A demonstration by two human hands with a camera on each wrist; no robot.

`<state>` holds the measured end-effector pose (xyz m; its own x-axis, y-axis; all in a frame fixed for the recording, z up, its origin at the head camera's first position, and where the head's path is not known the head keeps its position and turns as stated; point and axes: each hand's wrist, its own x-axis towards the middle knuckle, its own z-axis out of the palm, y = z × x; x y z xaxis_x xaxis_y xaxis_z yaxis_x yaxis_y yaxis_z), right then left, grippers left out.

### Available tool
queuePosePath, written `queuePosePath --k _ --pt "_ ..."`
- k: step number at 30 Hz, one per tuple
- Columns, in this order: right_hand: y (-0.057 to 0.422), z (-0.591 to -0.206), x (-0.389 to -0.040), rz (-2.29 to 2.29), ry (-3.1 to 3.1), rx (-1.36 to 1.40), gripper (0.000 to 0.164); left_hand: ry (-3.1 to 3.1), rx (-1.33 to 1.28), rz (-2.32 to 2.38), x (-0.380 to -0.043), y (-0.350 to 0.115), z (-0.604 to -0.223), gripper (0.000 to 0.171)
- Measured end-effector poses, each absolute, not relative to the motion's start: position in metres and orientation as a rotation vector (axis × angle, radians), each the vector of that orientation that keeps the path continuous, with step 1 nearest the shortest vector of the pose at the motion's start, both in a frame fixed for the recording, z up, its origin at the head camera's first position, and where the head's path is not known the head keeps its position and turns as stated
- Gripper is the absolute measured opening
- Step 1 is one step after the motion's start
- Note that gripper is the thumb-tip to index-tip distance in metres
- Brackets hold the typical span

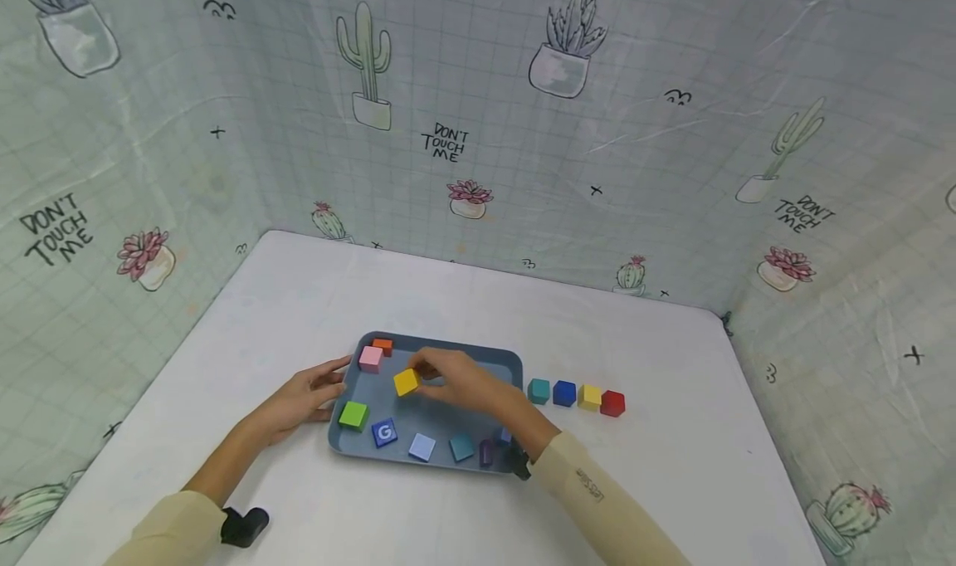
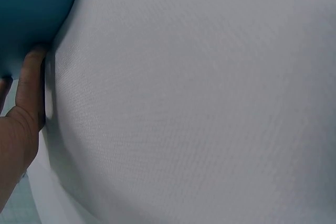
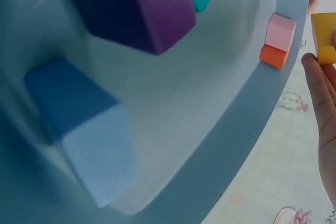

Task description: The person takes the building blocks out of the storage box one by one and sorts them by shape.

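Observation:
Over the left half of the blue-grey tray (image 1: pixel 448 421), my right hand (image 1: pixel 459 379) pinches a yellow cube (image 1: pixel 407 382) between thumb and fingers. The same yellow cube (image 3: pixel 325 38) shows at the right edge of the right wrist view. My left hand (image 1: pixel 302 400) rests against the tray's left side, its fingers fairly straight. One finger (image 2: pixel 30 85) touches the tray's outer wall in the left wrist view. Inside the tray, a pink cube (image 1: pixel 370 359) and an orange block (image 1: pixel 383 347) sit at the far left corner, and a green cube (image 1: pixel 354 416) lies at the near left.
Along the tray's near side lie a blue letter G block (image 1: pixel 384 432), a light blue block (image 1: pixel 421 447), a teal block (image 1: pixel 461 447) and a purple block (image 1: pixel 486 452). Right of the tray stand teal (image 1: pixel 538 391), blue (image 1: pixel 564 393), yellow (image 1: pixel 590 397) and red (image 1: pixel 613 404) cubes.

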<state>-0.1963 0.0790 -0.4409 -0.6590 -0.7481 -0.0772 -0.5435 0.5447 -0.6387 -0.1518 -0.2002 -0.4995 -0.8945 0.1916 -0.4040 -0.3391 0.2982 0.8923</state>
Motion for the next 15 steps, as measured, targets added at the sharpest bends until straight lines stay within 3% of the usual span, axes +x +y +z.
queuePosePath --k 15 --pt "0.111 -0.441 -0.191 -0.86 2.517 -1.0 0.036 2.128 -0.098 1.643 -0.151 -0.201 -0.498 0.062"
